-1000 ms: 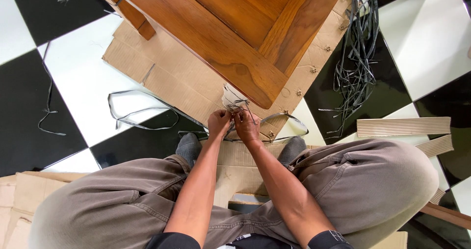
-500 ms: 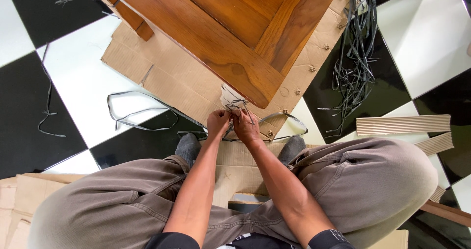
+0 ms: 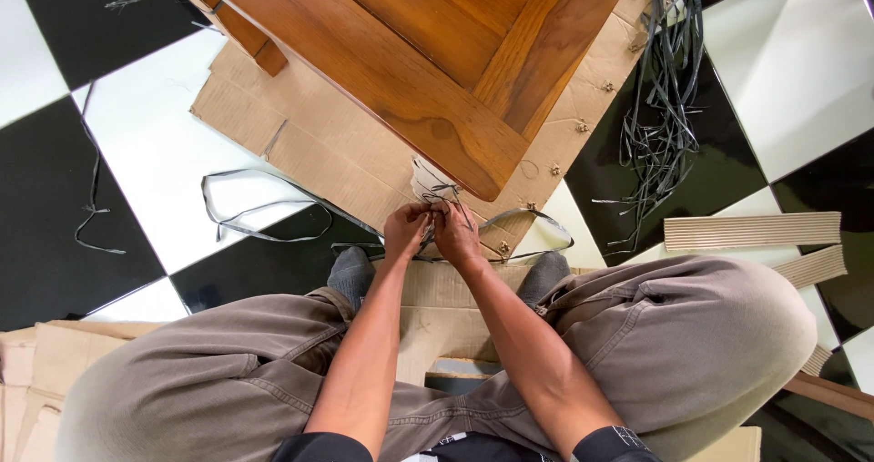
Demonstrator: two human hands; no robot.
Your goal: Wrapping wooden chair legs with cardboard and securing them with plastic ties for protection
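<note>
1. My left hand (image 3: 405, 228) and right hand (image 3: 457, 233) meet fingertip to fingertip just below the corner of the wooden frame (image 3: 428, 61).
2. Both hands are closed narrow, pinching thin dark strap (image 3: 443, 192) ends between them; the exact knot or tangle is too small to make out.
3. The strap sits at the frame corner, over a pale wad of wrapping (image 3: 425, 182), and loops away to my right across the cardboard (image 3: 309, 134).
4. The cardboard lies flat on the black-and-white tiled floor (image 3: 146, 152), the frame resting on it.
5. A loose strap loop (image 3: 259, 209) lies on the floor to my left, well apart from my hands.
6. A bundle of straps (image 3: 665, 89) is heaped to the upper right, beside the cardboard edge.
7. Corrugated strips (image 3: 751, 231) lie near my right knee.
8. I sit with knees spread, in grey-brown trousers (image 3: 692, 325), forearms between them.
</note>
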